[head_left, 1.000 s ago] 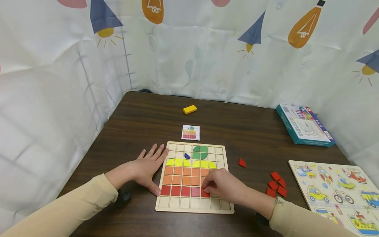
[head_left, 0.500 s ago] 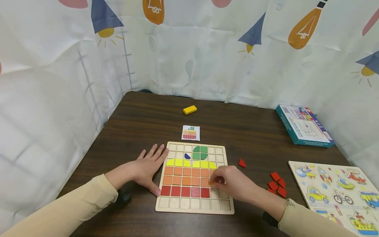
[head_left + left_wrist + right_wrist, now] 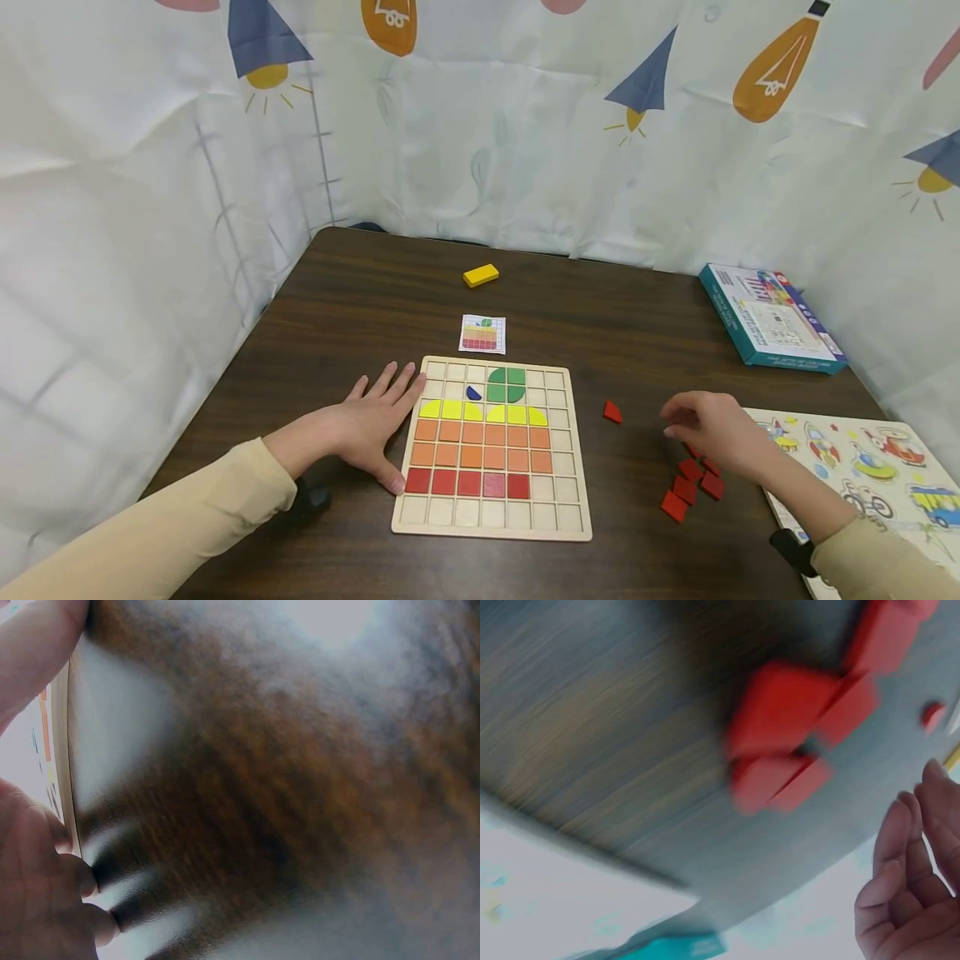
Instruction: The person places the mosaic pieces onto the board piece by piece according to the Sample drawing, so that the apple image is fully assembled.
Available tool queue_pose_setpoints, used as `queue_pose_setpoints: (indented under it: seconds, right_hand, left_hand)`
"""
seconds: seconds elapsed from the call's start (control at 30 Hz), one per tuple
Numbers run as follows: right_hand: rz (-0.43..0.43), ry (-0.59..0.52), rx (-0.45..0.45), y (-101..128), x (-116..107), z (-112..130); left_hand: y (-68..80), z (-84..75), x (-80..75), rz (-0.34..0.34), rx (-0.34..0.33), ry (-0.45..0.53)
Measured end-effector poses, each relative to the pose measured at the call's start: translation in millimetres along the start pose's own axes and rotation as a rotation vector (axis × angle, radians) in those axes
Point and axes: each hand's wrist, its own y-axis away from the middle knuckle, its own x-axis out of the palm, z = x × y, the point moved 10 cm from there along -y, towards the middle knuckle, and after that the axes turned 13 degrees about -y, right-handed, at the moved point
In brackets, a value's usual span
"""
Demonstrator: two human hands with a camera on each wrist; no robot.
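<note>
Hovering over the loose red tiles [image 3: 690,487] at the table's [image 3: 360,292] right side, the right hand [image 3: 712,429] has fingers loosely curled and holds nothing; the tiles lie flat in a scattered cluster with no shared long axis, and one red tile [image 3: 612,412] sits apart, just off the board's right edge. Left hand [image 3: 375,425] lies flat, fingers straight, against the left edge of the wooden grid board [image 3: 491,525]. Board is square to the table edge, bottom row and right columns bare; the vehicle puzzle [image 3: 885,467] crowds the tiles on the right.
</note>
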Motion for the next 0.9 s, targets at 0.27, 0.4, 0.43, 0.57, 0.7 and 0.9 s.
queue_pose_setpoints:
  seconds: [0.27,0.4,0.43,0.57,0.7,0.9]
  right_hand:
    - [0.136,0.041,0.074,6,-9,-39]
    - [0.176,0.041,0.083,7,-7,-44]
    - [0.180,0.042,0.087,7,-6,-45]
    - [0.188,0.047,0.094,6,-2,-47]
    - [0.176,0.066,0.086,4,0,-48]
    - [0.151,0.093,0.064,2,2,-46]
  left_hand:
    - [-0.9,0.2,0.5,-0.002,-0.002,-0.010]
    - [-2.8,1.5,1.7,0.001,-0.007,-0.010]
    - [-3.0,1.6,1.8,0.001,-0.007,-0.010]
    - [-3.4,1.7,2.0,0.001,-0.007,-0.012]
    - [-3.7,1.9,2.2,0.001,-0.009,-0.013]
    - [-3.7,2.2,2.9,0.000,-0.003,-0.011]
